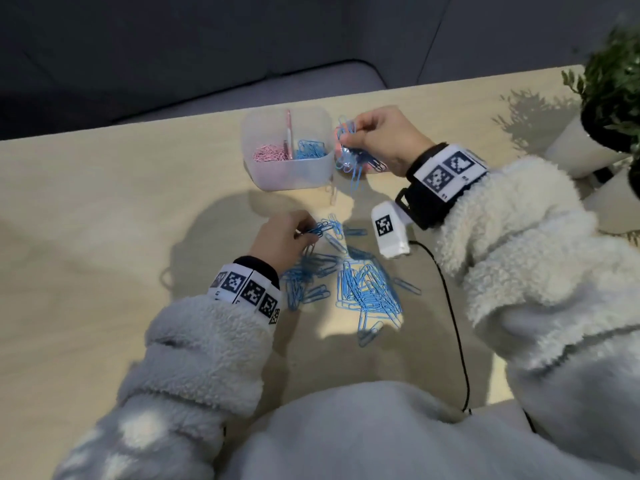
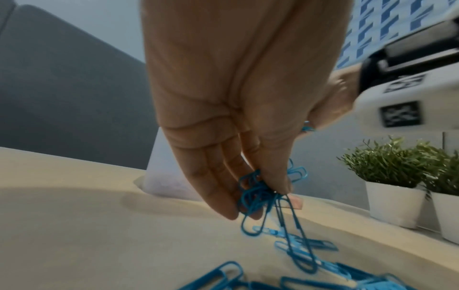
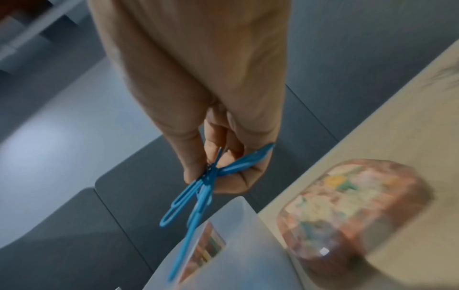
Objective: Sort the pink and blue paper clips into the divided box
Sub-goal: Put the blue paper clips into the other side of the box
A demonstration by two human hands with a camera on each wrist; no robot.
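Note:
A translucent divided box stands on the table, pink clips in its left half and blue clips in its right half. My right hand pinches a bunch of blue paper clips just right of the box, above its rim. My left hand pinches a tangle of blue clips just above the table. A loose pile of blue clips lies on the table between my arms.
A clear lid with a floral pattern lies right of the box. Potted plants in white pots stand at the table's right edge. A black cable runs across the table near my right forearm. A dark sofa sits beyond the far edge.

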